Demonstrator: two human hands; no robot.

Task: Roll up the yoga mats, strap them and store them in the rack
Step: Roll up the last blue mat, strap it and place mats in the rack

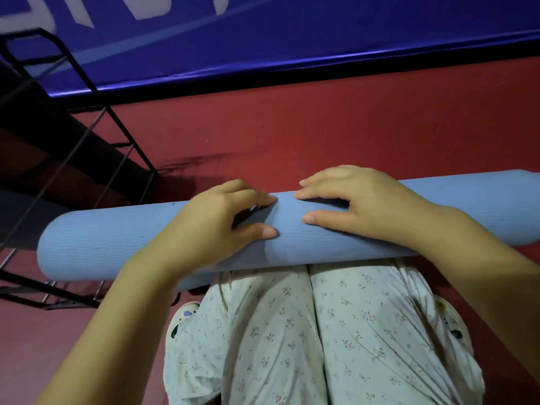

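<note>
Your knees, in pale floral trousers [292, 331], fill the bottom of the view, with a patterned slipper [182, 317] showing beside each leg on the red floor [321, 127]. Just past your knees lies the rolled blue yoga mat [96, 244], fully wound into a long cylinder. Its long axis runs across you, left to right, with a slight tilt: the left end sits lower in the view and nearer to you, while the right end points up and away toward the right edge of the view. Whether it rests on the floor or on your legs cannot be told.

Your left hand [210, 226] and your right hand [359, 203] both rest on top of the roll near its middle, close together but apart. On each hand the fingers [317, 194] are stretched out and slightly spread, lying flat over the upper curve of the mat, with the thumb set apart on the near side, pressing on the surface.

To the left stands a black metal rack [117, 135], its lower bars just beside the mat's left end. Beyond the floor runs a blue banner [321, 39] along the far side.
</note>
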